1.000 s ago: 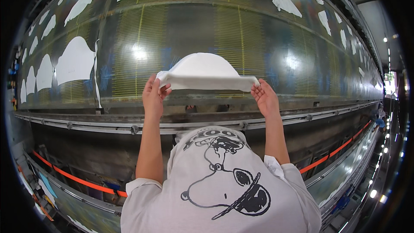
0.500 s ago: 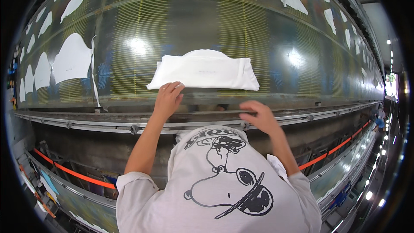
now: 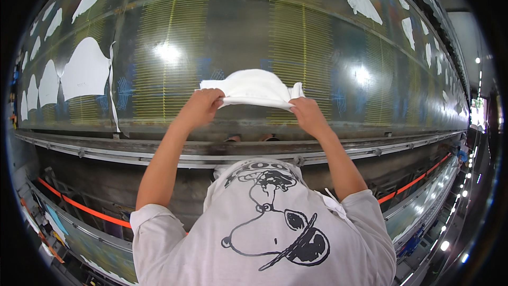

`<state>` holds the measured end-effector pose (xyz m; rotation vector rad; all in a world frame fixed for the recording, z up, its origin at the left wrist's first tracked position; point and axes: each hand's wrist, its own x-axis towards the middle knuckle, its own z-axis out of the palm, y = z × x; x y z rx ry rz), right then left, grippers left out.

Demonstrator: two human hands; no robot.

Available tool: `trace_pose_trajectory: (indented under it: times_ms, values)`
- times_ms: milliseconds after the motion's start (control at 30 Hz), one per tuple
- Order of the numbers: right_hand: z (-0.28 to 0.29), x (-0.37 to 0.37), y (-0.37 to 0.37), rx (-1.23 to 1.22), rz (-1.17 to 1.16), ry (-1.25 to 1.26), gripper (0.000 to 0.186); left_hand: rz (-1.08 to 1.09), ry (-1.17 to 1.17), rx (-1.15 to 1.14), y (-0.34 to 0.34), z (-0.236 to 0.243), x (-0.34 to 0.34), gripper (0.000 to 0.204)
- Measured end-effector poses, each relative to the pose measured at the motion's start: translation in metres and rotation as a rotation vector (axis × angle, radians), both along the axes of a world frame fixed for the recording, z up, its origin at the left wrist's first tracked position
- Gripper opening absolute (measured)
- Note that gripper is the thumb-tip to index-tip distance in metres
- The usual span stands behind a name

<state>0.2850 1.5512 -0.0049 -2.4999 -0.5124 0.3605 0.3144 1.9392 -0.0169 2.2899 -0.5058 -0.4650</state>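
Note:
A white fabric piece (image 3: 253, 86) with a curved top and a folded band along its lower side is at the near part of the long glossy table (image 3: 238, 37), which has yellow lined patches and blue marks. My left hand (image 3: 205, 107) grips its left end with the fingers curled over the fold. My right hand (image 3: 304, 112) pinches the fold near the right end, thumb and fingers closed on the cloth. Whether the piece is fully resting on the table or slightly raised, I cannot tell.
Several white pieces (image 3: 84, 69) lie along the table at left, back and right, beside a thin white strip (image 3: 112, 90) at left. A metal rail (image 3: 338, 148) runs along the near edge. Orange bars (image 3: 84, 209) and further tables (image 3: 100, 251) are at both sides below.
Half a second ago the piece lay flatter, my left hand at its lower corner and my right hand apart from it. Now both hands grip it and its band looks narrower.

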Motion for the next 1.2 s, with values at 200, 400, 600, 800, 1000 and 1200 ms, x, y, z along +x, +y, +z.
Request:
trace_pose_trajectory:
  times_ms: [200, 400, 600, 800, 1000, 1200]
  values:
    - [-0.009, 0.048, -0.001, 0.271, -0.348, 0.621, 0.024, 0.119, -0.353, 0.309, -0.008, 0.002, 0.042, 0.019]
    - [-0.04, 0.053, 0.003, 0.565, -0.761, 1.059, 0.021, 0.656, 0.942, -0.58, -0.071, -0.024, -0.028, 0.044]
    - [0.007, 0.011, 0.019, 0.76, -0.623, 1.297, 0.019, 0.987, 1.214, -1.398, -0.131, -0.049, -0.061, 0.04]
    - [0.117, -0.056, 0.009, 0.506, -0.214, 0.626, 0.036, 1.073, 0.952, -1.57, -0.124, -0.016, -0.065, 0.035]
    - [0.29, -0.122, -0.028, 0.986, 1.055, 0.661, 0.03, 1.089, 0.787, -1.316, -0.098, 0.029, -0.084, 0.041]
    - [0.301, -0.135, -0.025, 1.059, 0.779, 0.719, 0.031, 0.935, 0.764, -1.348, -0.077, 0.066, -0.105, 0.048]
